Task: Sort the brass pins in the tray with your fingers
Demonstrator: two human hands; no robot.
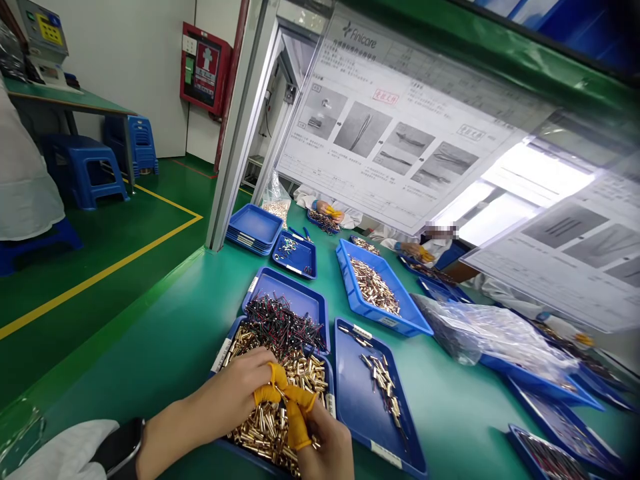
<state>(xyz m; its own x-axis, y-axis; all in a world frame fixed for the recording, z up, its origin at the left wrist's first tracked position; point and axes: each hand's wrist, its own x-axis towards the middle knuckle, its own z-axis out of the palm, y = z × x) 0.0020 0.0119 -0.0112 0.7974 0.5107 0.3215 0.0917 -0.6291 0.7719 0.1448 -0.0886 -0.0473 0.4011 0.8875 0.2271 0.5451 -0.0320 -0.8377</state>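
Note:
My left hand [250,385] and my right hand [320,423] meet above a blue tray [330,393] heaped with brass-coloured tubes [260,427]. Yellow finger cots cover fingertips on both hands. Each hand is closed in a pinch, with the tips almost touching around something thin and small, mostly hidden. Just beyond, black and red wired parts [283,323] are piled in another blue tray [287,283], spilling to the edge of the tubes. To the right, a third blue tray [350,380] carries several brass tubes with dark leads [385,383].
A deep blue bin [410,323] of brass pieces stands farther back. Stacked trays [254,227], a small tray [309,260] and a plastic bag [276,197] sit at the far left. Co-workers' hands [327,210] work across the table. Instruction sheets [385,173] hang overhead; a metal post [235,147] rises left.

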